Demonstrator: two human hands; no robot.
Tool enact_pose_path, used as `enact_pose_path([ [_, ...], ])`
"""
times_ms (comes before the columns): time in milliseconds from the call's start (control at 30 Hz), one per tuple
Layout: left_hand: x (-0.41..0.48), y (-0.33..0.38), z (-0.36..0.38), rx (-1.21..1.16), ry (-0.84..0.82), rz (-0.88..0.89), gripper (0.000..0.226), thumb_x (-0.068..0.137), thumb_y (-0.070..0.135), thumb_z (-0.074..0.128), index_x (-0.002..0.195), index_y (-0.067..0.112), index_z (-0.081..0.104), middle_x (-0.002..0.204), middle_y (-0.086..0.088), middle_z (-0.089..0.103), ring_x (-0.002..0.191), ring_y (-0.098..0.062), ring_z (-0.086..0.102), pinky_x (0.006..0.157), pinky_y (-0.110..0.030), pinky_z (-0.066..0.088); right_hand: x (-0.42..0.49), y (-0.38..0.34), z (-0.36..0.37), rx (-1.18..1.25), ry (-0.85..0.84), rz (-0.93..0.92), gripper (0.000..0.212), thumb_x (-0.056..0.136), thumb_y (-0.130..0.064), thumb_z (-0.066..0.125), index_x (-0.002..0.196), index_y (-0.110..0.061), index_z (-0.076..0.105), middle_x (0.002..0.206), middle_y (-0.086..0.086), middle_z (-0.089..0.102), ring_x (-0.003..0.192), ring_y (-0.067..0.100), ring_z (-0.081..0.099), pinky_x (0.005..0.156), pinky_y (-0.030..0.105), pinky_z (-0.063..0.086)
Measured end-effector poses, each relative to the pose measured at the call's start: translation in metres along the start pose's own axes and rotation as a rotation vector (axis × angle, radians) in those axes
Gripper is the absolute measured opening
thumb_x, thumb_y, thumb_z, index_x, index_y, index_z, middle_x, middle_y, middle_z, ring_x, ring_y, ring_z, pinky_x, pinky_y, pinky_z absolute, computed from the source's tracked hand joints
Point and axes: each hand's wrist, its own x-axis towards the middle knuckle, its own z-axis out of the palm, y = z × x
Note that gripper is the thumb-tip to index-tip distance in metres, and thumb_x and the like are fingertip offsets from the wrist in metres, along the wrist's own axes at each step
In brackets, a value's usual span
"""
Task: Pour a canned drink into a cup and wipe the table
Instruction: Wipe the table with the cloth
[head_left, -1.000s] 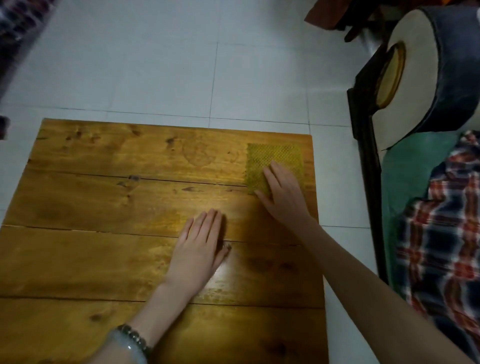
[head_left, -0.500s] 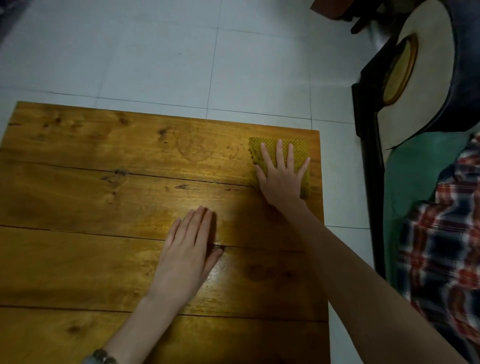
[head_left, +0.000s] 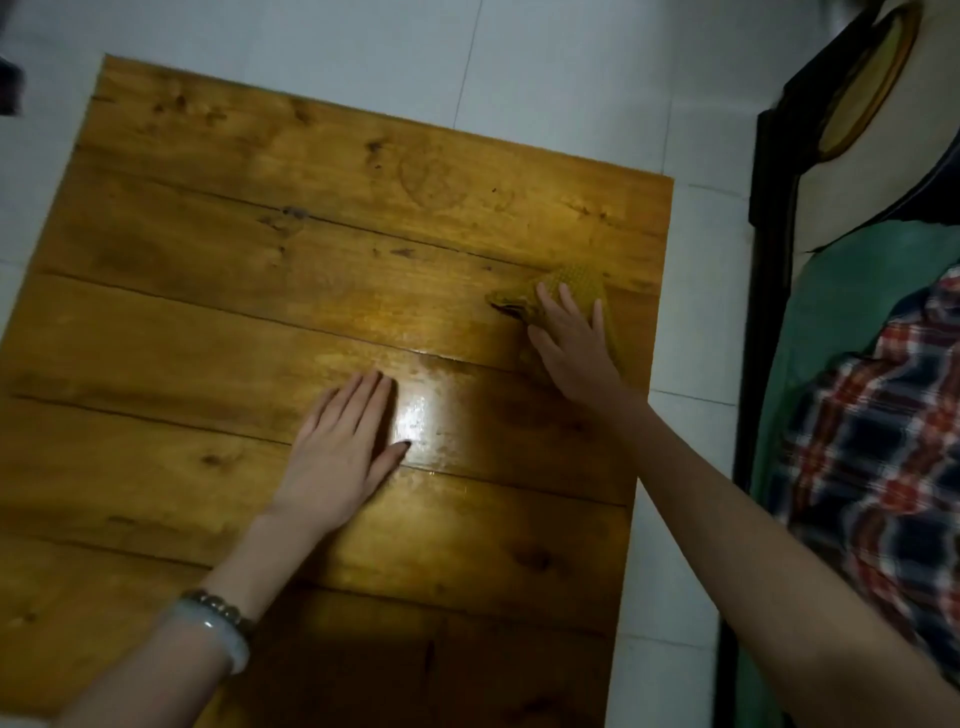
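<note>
The right hand (head_left: 574, 348) presses flat on a yellow-green mesh cloth (head_left: 582, 286) near the right edge of the wooden table (head_left: 260, 260). Its grip is open, fingers spread and palm down, pinning the cloth rather than clutching it. The cloth lies directly under the fingers and pokes out ahead of them toward the far edge, with a bunched fold to the left of the thumb side. It looks crumpled, so no clear long axis can be told.

The left hand (head_left: 343, 447) rests flat on the table, well apart from the cloth, toward the near side and to the left of the right hand. Its grip is open too, fingers together, holding nothing, probably steadying the table. A jade-coloured bangle (head_left: 218, 631) and a bead bracelet (head_left: 221, 603) sit on that wrist.

A wet sheen (head_left: 421, 415) lies just right of the left hand, between the 2 hands. The right hand is the one on the cloth, so the likely next stroke drags it leftward and nearer across that patch. No can or cup is in view.
</note>
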Motion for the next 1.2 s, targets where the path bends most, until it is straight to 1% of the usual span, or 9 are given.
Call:
enact_pose_path([
  [133, -0.043, -0.011, 0.012, -0.042, -0.055, -0.036, 0.072, 0.096, 0.055, 0.014, 0.148, 0.005, 0.013, 0.154, -0.012, 0.015, 0.143, -0.022, 0.015, 0.117, -0.033, -0.001, -0.037, 0.003, 0.018, -0.003, -0.062, -0.043, 0.045, 0.098, -0.035, 0.024, 0.143, -0.03, 0.021, 0.157, -0.002, 0.014, 0.145, 0.015, -0.005, 0.112, 0.042, -0.021],
  [267, -0.088, -0.015, 0.026, -0.048, -0.114, -0.083, 0.079, 0.094, 0.062, 0.014, 0.149, 0.005, 0.009, 0.156, -0.012, 0.008, 0.145, -0.021, 0.007, 0.116, -0.033, -0.007, -0.064, 0.009, 0.037, -0.048, -0.047, -0.068, 0.055, 0.094, -0.044, 0.017, 0.145, -0.028, 0.027, 0.157, -0.005, 0.012, 0.145, 0.013, -0.006, 0.112, 0.04, -0.021],
  [367, -0.114, -0.012, 0.033, -0.039, -0.156, -0.071, 0.09, 0.088, 0.071, 0.02, 0.149, 0.007, 0.01, 0.157, -0.011, 0.008, 0.145, -0.021, 0.005, 0.117, -0.039, -0.003, -0.088, 0.013, 0.048, -0.046, -0.012, -0.053, 0.061, 0.09, -0.049, 0.012, 0.146, -0.028, 0.025, 0.157, -0.006, 0.01, 0.145, 0.014, -0.007, 0.112, 0.04, -0.021],
  [467, -0.133, -0.009, 0.038, -0.027, -0.187, -0.062, 0.099, 0.08, 0.079, 0.025, 0.15, 0.01, 0.009, 0.158, -0.011, 0.008, 0.145, -0.024, 0.007, 0.116, -0.046, 0.002, -0.121, 0.016, 0.066, -0.161, 0.053, -0.028, 0.058, 0.091, -0.048, 0.011, 0.146, -0.03, 0.016, 0.156, -0.006, 0.004, 0.145, 0.017, -0.009, 0.113, 0.044, -0.018],
  [667, -0.166, -0.023, 0.044, -0.019, -0.266, -0.142, 0.113, 0.068, 0.087, 0.03, 0.15, 0.011, 0.01, 0.156, -0.013, 0.012, 0.143, -0.029, 0.014, 0.114, -0.054, 0.012, -0.184, 0.001, 0.112, -0.295, 0.104, 0.102, 0.059, 0.093, -0.049, 0.013, 0.148, -0.029, 0.01, 0.157, 0.001, 0.001, 0.144, 0.02, -0.009, 0.113, 0.047, -0.016],
  [833, -0.185, -0.041, 0.057, -0.034, -0.313, -0.205, 0.121, 0.061, 0.088, 0.03, 0.148, 0.006, 0.016, 0.154, -0.015, 0.019, 0.14, -0.03, 0.023, 0.11, -0.058, 0.02, -0.178, -0.02, 0.135, -0.399, 0.186, 0.262, 0.06, 0.093, -0.049, 0.015, 0.148, -0.027, 0.01, 0.157, 0.014, 0.011, 0.144, 0.031, 0.004, 0.112, 0.059, -0.003],
  [933, -0.186, -0.043, 0.063, -0.017, -0.316, -0.199, 0.121, 0.062, 0.089, 0.026, 0.147, 0.004, 0.018, 0.153, -0.016, 0.021, 0.139, -0.031, 0.025, 0.11, -0.058, 0.019, -0.155, -0.044, 0.145, -0.398, 0.187, 0.306, 0.063, 0.091, -0.051, 0.015, 0.148, -0.023, 0.014, 0.155, 0.017, 0.016, 0.143, 0.037, 0.01, 0.108, 0.066, 0.002],
  [1033, -0.184, -0.041, 0.067, 0.006, -0.313, -0.197, 0.122, 0.06, 0.089, 0.025, 0.147, 0.003, 0.019, 0.152, -0.017, 0.023, 0.139, -0.032, 0.025, 0.11, -0.058, 0.017, -0.135, -0.074, 0.164, -0.482, 0.176, 0.199, 0.062, 0.089, -0.051, 0.026, 0.144, -0.023, 0.033, 0.15, 0.018, 0.032, 0.137, 0.041, 0.028, 0.104, 0.069, 0.013],
  [1200, -0.183, -0.04, 0.07, 0.047, -0.31, -0.211, 0.123, 0.059, 0.089, 0.024, 0.147, 0.003, 0.017, 0.153, -0.017, 0.022, 0.14, -0.031, 0.023, 0.11, -0.058, 0.015, -0.141, -0.121, 0.206, -0.514, 0.035, -0.162, 0.06, 0.091, -0.054, 0.026, 0.146, -0.031, 0.028, 0.155, 0.012, 0.022, 0.142, 0.035, 0.018, 0.109, 0.066, 0.005],
])
